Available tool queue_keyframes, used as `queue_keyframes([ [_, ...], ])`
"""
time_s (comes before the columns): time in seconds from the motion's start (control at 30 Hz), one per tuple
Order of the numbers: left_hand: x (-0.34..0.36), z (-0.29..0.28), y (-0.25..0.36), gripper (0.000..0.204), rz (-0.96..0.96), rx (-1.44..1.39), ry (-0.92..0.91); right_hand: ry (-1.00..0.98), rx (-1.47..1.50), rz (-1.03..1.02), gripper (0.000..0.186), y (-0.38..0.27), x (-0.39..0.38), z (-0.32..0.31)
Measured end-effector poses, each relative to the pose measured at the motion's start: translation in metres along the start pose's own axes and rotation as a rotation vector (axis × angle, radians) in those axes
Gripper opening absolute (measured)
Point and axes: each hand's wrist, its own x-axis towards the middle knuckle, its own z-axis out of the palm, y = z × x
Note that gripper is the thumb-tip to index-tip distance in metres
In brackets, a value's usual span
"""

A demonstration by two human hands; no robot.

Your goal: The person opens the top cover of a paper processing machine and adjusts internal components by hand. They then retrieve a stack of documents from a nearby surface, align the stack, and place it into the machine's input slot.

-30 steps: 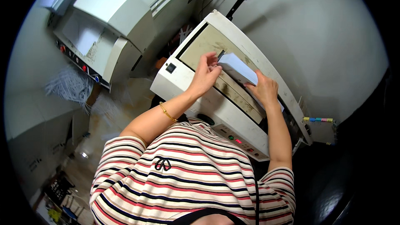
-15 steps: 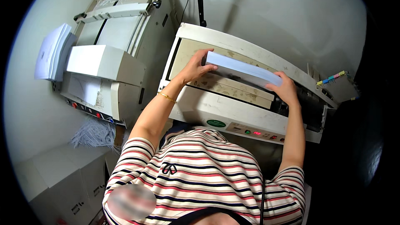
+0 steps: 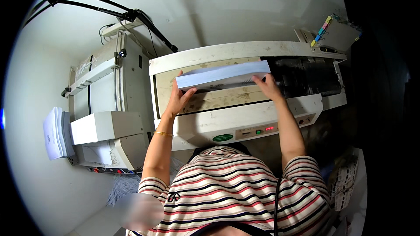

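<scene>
A thick block of white paper sheets (image 3: 223, 75) is held between my two hands, its long edge facing up and its right end a little higher. My left hand (image 3: 178, 98) is closed round the block's left end, the thumb on the near face. At the other end my right hand (image 3: 268, 87) grips it, fingertips against the near face. The block is over the beige bed (image 3: 218, 99) of a long off-white machine (image 3: 197, 124); whether its lower edge touches the bed is hidden.
A dark, sooty trough (image 3: 302, 76) fills the machine's right part, with a control panel (image 3: 262, 130) along its front. Left stands a paper cutter (image 3: 107, 126) with a paper stack (image 3: 57, 133) at its side. A black lamp arm (image 3: 151, 32) reaches over behind; a tabbed board (image 3: 334, 35) stands far right.
My view has turned, so the machine now lies nearly level in it. The paper block has swung from right end low to right end slightly high, still in both hands.
</scene>
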Motion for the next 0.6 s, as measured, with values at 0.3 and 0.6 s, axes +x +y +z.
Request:
queue_keyframes([
  [0.3, 0.000, -0.009, -0.002, 0.074, 0.028, -0.078, -0.031, -0.066, 0.246, 0.113, 0.042, 0.005, 0.005, 0.001],
  [0.6, 0.004, -0.024, 0.047, 0.082, 0.042, 0.110, 0.005, -0.114, 0.056, 0.159, 0.047, -0.010, 0.014, -0.006],
])
